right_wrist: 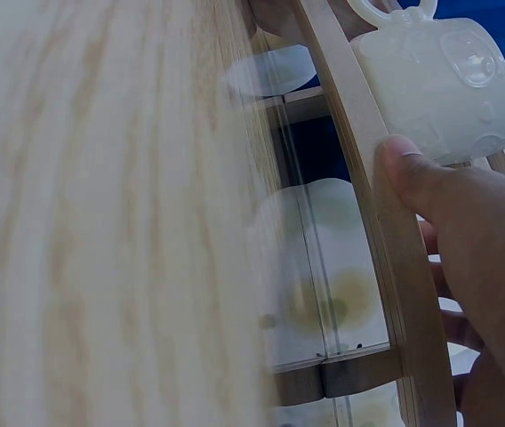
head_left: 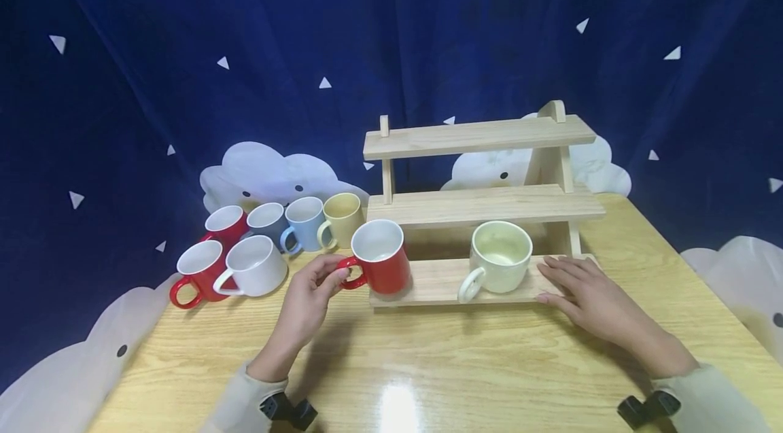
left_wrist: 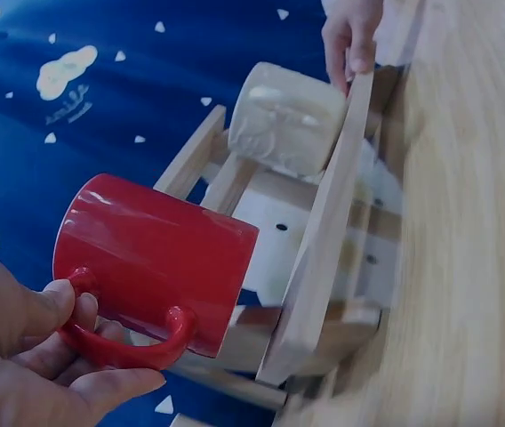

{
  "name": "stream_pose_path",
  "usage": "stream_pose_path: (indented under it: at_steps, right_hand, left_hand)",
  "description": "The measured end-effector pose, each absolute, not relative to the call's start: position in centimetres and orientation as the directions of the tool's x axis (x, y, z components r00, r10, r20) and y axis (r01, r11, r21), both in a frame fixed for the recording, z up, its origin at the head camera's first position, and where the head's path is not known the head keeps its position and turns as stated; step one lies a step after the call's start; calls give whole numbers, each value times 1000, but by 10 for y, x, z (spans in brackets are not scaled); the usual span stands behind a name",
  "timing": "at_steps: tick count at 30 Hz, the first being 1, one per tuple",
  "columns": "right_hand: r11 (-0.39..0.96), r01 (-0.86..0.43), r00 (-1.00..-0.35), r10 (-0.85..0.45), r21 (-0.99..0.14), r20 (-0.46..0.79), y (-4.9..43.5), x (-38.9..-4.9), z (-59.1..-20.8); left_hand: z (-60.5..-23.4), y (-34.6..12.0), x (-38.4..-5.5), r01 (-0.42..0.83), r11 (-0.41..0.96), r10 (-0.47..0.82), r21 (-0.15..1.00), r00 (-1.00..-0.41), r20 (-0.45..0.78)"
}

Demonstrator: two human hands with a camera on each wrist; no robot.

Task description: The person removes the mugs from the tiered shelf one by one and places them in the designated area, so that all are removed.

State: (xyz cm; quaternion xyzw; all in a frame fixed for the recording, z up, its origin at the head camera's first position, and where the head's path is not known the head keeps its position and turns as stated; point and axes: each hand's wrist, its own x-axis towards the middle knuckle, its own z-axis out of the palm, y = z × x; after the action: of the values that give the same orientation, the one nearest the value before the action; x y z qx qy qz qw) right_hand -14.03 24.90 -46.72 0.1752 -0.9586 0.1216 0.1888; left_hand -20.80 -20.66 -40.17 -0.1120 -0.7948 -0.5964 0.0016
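Observation:
My left hand [head_left: 312, 293] pinches the handle of a red mug [head_left: 390, 271], upright over the left end of the wooden rack's lowest board [head_left: 437, 280]. In the left wrist view, a small gap shows between the red mug [left_wrist: 159, 258] and that board. A pale cream-green mug [head_left: 503, 263] stands on the same board, its handle turned to the front left. To its right, my right hand [head_left: 590, 297] rests on the board's right end with fingers extended. The thumb [right_wrist: 408, 169] touches the front edge in the right wrist view.
Left of the rack, several mugs stand on the wooden table [head_left: 428, 358]: red [head_left: 204, 276], white [head_left: 257, 270], grey-blue [head_left: 269, 219], light blue [head_left: 306, 226] and yellow [head_left: 344, 219], with another red behind. The middle board [head_left: 489, 205] and top board [head_left: 483, 136] rise behind. A blue curtain hangs at the back.

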Motion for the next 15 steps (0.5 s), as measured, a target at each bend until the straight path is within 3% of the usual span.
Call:
stream_pose_path:
  at_steps: [15]
  right_hand:
    - [910, -379, -869, -287, -169, 402, 249, -141, -467]
  left_hand:
    - [-403, -244, -213, 119, 304, 71, 945, -992, 102]
